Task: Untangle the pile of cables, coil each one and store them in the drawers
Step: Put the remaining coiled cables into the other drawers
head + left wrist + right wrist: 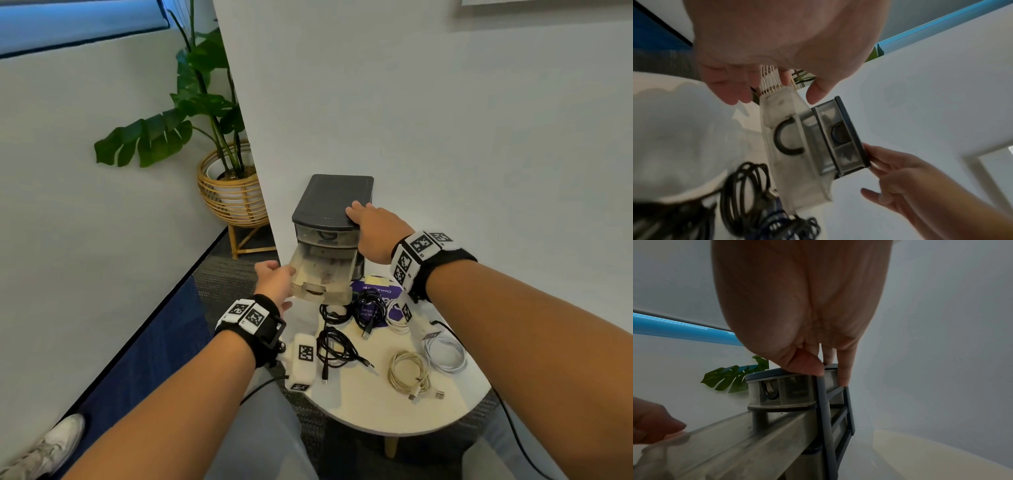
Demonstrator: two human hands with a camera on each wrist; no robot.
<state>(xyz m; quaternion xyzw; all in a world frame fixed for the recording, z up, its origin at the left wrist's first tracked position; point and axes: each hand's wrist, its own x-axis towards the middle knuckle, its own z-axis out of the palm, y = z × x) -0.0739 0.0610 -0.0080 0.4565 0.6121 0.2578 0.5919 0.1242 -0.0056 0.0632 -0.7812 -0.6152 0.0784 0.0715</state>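
Cables lie in separate coils on the round table (370, 407), all in front of the drawer unit (334, 202), which stands at the table's far edge against the wall. Just in front of the unit sit two black coils (371, 308); nearer the person lie a third black coil (334, 347), a cream coil (409, 375) and a white coil (445, 353). No loose tangle is visible, so untangling and coiling appear largely done.

The step in hand is storage. The middle drawer (322, 277) of the unit stands pulled well out and looks empty. The left hand (275, 282) is at the drawer's left front corner, fingers (731, 95) loosely curled; whether they grip the rim cannot be told. The right hand (371, 224) braces the unit's top right front corner, thumb and fingers (844, 376) curled over the lid edge. The top drawer (781, 391) is closed and appears to hold something dark.

The next move calls for releasing the drawer, lifting one coil without letting its loops spring apart, and laying it flat inside. The drawer must stay supported; pulled further, it may tip or leave its rails.
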